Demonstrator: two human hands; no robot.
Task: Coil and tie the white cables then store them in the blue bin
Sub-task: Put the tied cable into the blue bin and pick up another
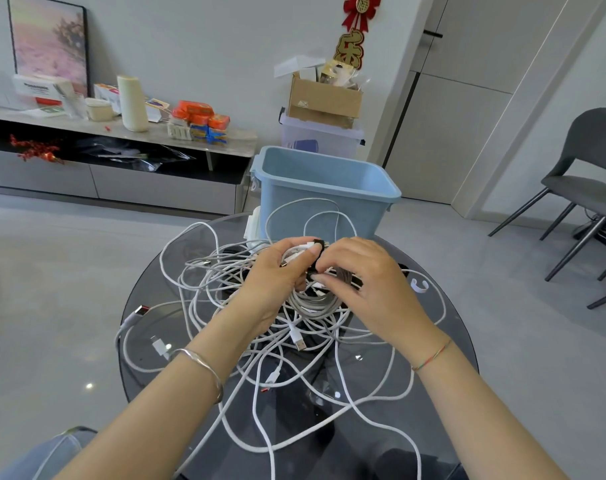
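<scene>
A coiled bundle of white cable (312,301) is being held just above the middle of a round dark glass worktop (305,424), between both hands. The top of the coil is being gripped by the left hand (277,271), whose fingers are curled round the gathered loops while the thumb is being pressed onto them. A short black strap (317,259), lying across the top of the coil, is being pinched by the thumb and fingertips of the right hand (371,282).

The coil is being let hang from the pinched top, so that its long axis is running from the hands down and toward the near edge, with the rounded end of the loops drooping onto the tangle below.

Loose white cables (225,268) are being left sprawled over most of the worktop. A plug with an orange tongue (141,310) at the left rim is pointing up and to the right, and a silver plug (300,342) under the coil is pointing toward the near edge.

A light blue rectangular plastic bin (329,199) is standing upright at the far side of the worktop, just behind the hands, its opening facing up.

On the far wall, gold Chinese characters are being shown on a red hanging ornament (353,46). Dark lettering on a white box (35,88) on the low shelf is too blurred to be read.
</scene>
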